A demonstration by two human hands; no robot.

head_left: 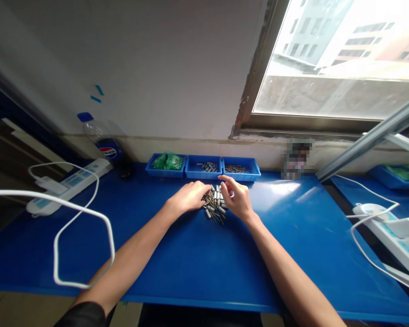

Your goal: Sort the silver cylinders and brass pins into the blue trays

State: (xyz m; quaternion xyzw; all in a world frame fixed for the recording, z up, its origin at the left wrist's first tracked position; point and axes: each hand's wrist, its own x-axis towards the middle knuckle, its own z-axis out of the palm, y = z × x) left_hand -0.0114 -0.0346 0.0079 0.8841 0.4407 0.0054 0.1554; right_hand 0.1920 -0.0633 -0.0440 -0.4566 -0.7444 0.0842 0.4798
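A mixed pile of small grey cylinders and thin brass-coloured and dark metal pins point(215, 208) lies on the blue table point(191, 259). At its left edge is my left hand point(191, 196), its fingers curled together against the pieces; the fingertips are partly hidden, and I cannot make out what they hold. My right hand point(238, 200) hovers at the pile's right side, index finger stretched and thumb apart, with no piece visible in it. Behind the pile, the middle blue bin point(203, 174) holds grey cylinders. Thin metal pins lie in the right blue bin point(241, 175).
Green packets fill the left blue bin point(165, 172). A cola bottle point(107, 147) and a white power strip point(68, 186) stand at left, with a white cable point(111, 236) looping above my left forearm. Another power strip point(395, 236) and a metal bar point(371, 138) are at right.
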